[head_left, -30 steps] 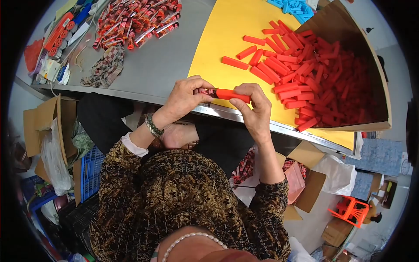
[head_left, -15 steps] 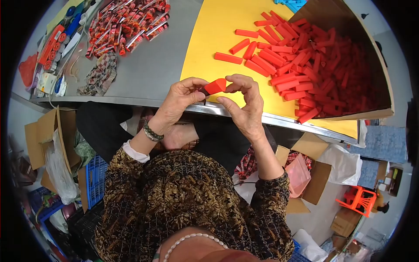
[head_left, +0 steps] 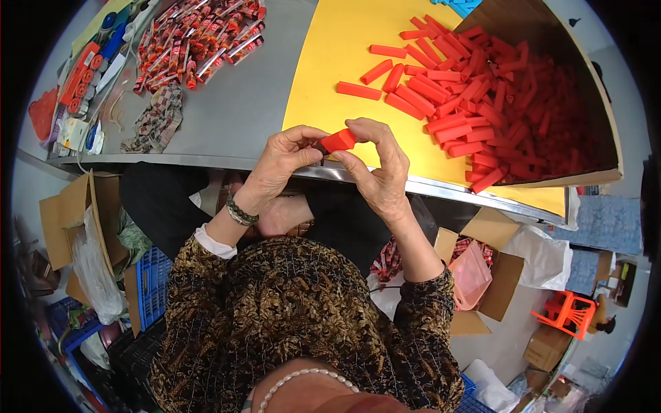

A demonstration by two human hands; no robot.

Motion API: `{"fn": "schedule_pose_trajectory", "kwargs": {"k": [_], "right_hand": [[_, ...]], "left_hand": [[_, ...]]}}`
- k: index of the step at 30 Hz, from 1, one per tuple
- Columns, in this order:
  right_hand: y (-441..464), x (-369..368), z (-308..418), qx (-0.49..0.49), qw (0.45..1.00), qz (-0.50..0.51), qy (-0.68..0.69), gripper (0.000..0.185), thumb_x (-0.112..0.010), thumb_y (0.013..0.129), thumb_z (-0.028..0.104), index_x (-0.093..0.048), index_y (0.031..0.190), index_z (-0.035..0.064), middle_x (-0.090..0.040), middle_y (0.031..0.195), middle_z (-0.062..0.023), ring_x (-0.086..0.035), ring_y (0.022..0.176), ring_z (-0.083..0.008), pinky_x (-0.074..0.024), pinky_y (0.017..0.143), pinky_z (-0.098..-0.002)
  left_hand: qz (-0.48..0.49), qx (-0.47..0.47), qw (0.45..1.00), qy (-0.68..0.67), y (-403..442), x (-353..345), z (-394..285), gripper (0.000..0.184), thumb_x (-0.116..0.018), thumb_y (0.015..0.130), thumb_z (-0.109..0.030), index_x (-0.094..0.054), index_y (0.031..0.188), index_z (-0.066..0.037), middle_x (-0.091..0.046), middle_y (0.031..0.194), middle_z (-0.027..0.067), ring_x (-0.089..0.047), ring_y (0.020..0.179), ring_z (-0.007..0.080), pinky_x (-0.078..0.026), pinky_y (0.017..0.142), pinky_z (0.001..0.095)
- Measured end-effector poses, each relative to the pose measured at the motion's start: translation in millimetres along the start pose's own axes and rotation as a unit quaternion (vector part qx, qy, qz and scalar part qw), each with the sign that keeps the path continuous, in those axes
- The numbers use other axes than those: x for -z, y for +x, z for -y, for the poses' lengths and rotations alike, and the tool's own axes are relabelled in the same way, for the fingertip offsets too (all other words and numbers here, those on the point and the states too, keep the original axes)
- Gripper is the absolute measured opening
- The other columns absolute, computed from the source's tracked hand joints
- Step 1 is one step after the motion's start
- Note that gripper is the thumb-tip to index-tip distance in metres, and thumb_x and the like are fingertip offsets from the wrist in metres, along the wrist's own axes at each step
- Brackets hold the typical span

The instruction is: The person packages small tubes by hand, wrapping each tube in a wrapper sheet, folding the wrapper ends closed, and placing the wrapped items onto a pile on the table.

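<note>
Above the table's front edge, my left hand point(head_left: 279, 162) is closed on a small item with a red tube-like piece point(head_left: 338, 142) on it, its broad end turned up to the right. My right hand point(head_left: 379, 162) is curled around that end, its forefinger and thumb at the red piece. The part inside my left fingers is mostly hidden. Many similar red pieces point(head_left: 447, 122) lie on the yellow sheet point(head_left: 313, 79), spilling from an open carton point(head_left: 606, 103). Small wrapped red items point(head_left: 200, 41) are heaped on the grey tabletop point(head_left: 234, 124).
A crumpled checked cloth point(head_left: 157, 120) lies at the table's left, near a red tool-like object point(head_left: 81, 72). Light blue pieces point(head_left: 460, 5) show at the top. Below the table are cartons point(head_left: 502, 286), a blue crate point(head_left: 153, 282) and an orange stool point(head_left: 568, 313).
Since a second ago, the red piece has turned from lying sideways to pointing up toward the camera. My right hand let go of it, and its fingers have closed in again. The view has shifted slightly.
</note>
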State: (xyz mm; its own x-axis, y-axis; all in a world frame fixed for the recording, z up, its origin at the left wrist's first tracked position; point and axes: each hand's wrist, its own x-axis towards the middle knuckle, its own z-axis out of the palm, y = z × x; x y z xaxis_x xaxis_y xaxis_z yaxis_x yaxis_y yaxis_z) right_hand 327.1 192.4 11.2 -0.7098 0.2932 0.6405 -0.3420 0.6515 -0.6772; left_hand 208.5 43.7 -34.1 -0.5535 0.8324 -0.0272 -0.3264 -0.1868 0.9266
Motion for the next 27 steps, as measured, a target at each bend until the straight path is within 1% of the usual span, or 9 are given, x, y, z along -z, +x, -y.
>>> {"fn": "schedule_pose_trajectory", "kwargs": {"k": [3, 6, 9, 12, 15, 18, 19, 24, 27], "right_hand": [[4.4, 1.2, 3.9, 0.008, 1.0, 0.016, -0.006, 0.045, -0.079, 0.069, 0.001, -0.06, 0.109, 0.0019, -0.065, 0.101, -0.0122, -0.063, 0.097, -0.0289, -0.05, 0.085, -0.0375], [4.5, 4.5, -0.2, 0.044, 0.998, 0.015, -0.046, 0.043, -0.08, 0.069, 0.004, -0.062, 0.107, 0.0037, -0.066, 0.094, -0.0096, -0.064, 0.088, -0.0241, -0.0482, 0.081, -0.0361], [3.0, 5.6, 6.0, -0.011, 0.997, -0.034, -0.071, 0.039, -0.08, 0.068, 0.007, -0.063, 0.103, 0.005, -0.065, 0.086, -0.0066, -0.062, 0.075, -0.0208, -0.0447, 0.077, -0.0344], [-1.9, 1.7, 6.2, -0.012, 0.989, -0.082, -0.12, 0.036, -0.08, 0.068, 0.008, -0.062, 0.099, 0.0049, -0.063, 0.081, -0.0052, -0.059, 0.067, -0.0203, -0.0429, 0.076, -0.0341], [-1.9, 1.2, 10.6, -0.017, 0.984, -0.018, -0.177, 0.031, -0.079, 0.07, 0.008, -0.061, 0.095, 0.0038, -0.063, 0.083, -0.0069, -0.06, 0.074, -0.023, -0.0422, 0.077, -0.0356], [-3.1, -5.6, 3.7, 0.019, 0.99, -0.025, -0.134, 0.029, -0.077, 0.072, 0.008, -0.061, 0.096, 0.0031, -0.063, 0.09, -0.0092, -0.061, 0.081, -0.0259, -0.0434, 0.078, -0.0368], [-6.6, -8.0, 3.5, -0.002, 0.994, -0.03, -0.105, 0.029, -0.076, 0.073, 0.007, -0.061, 0.098, 0.0027, -0.064, 0.098, -0.0113, -0.061, 0.089, -0.0288, -0.045, 0.081, -0.0378], [-6.9, -11.4, -0.6, 0.029, 0.994, -0.02, -0.099, 0.03, -0.075, 0.073, 0.003, -0.063, 0.1, 0.0032, -0.065, 0.102, -0.0121, -0.062, 0.092, -0.029, -0.048, 0.081, -0.0372], [-7.3, -13.0, -1.5, 0.026, 0.996, -0.022, -0.088, 0.028, -0.075, 0.072, 0.002, -0.065, 0.099, 0.0032, -0.065, 0.101, -0.0118, -0.062, 0.091, -0.0284, -0.0492, 0.08, -0.0365]], "left_hand": [[0.008, -0.002, 1.0, -0.005, -0.2, 1.4, 0.6, 0.029, -0.063, 0.086, 0.003, -0.062, 0.114, -0.002, -0.065, 0.107, 0.0051, -0.061, 0.099, 0.0124, -0.05, 0.09, 0.0262], [0.007, 0.001, 1.0, 0.008, -0.7, 0.6, 0.3, 0.029, -0.062, 0.086, 0.004, -0.062, 0.114, -0.002, -0.064, 0.107, 0.0048, -0.061, 0.099, 0.0126, -0.05, 0.09, 0.0261], [0.006, -0.015, 1.0, 0.018, -2.7, -4.2, -0.3, 0.031, -0.063, 0.085, 0.005, -0.061, 0.116, -0.001, -0.063, 0.107, 0.0045, -0.06, 0.098, 0.0116, -0.05, 0.09, 0.0258], [-0.043, -0.078, 0.99, 0.109, -5.4, -18.1, -5.7, 0.032, -0.068, 0.082, 0.004, -0.064, 0.113, -0.001, -0.063, 0.092, -0.0007, -0.057, 0.087, 0.0074, -0.049, 0.079, 0.0209], [-0.069, -0.135, 0.977, 0.147, -7.0, -28.6, -12.5, 0.031, -0.069, 0.083, 0.002, -0.064, 0.113, -0.001, -0.064, 0.093, -0.0005, -0.058, 0.085, 0.0063, -0.05, 0.076, 0.0201], [-0.078, -0.111, 0.986, 0.094, -6.5, -29.7, -10.5, 0.029, -0.068, 0.084, 0.002, -0.064, 0.113, -0.001, -0.065, 0.096, 0.0003, -0.059, 0.086, 0.0056, -0.05, 0.076, 0.0194], [-0.079, -0.114, 0.986, 0.091, -6.7, -29.7, -10.6, 0.029, -0.068, 0.084, 0.001, -0.064, 0.113, -0.001, -0.065, 0.096, 0.0006, -0.059, 0.086, 0.0057, -0.05, 0.077, 0.0194], [-0.076, -0.105, 0.989, 0.068, -7.5, -29.2, -12.5, 0.027, -0.067, 0.086, 0.0, -0.064, 0.112, -0.001, -0.066, 0.098, 0.0017, -0.06, 0.087, 0.0058, -0.052, 0.078, 0.0198], [-0.051, -0.075, 0.994, 0.059, -8.7, -23.5, -10.3, 0.031, -0.064, 0.088, 0.002, -0.06, 0.118, 0.002, -0.065, 0.108, 0.0053, -0.06, 0.096, 0.0098, -0.051, 0.088, 0.0238]]}}
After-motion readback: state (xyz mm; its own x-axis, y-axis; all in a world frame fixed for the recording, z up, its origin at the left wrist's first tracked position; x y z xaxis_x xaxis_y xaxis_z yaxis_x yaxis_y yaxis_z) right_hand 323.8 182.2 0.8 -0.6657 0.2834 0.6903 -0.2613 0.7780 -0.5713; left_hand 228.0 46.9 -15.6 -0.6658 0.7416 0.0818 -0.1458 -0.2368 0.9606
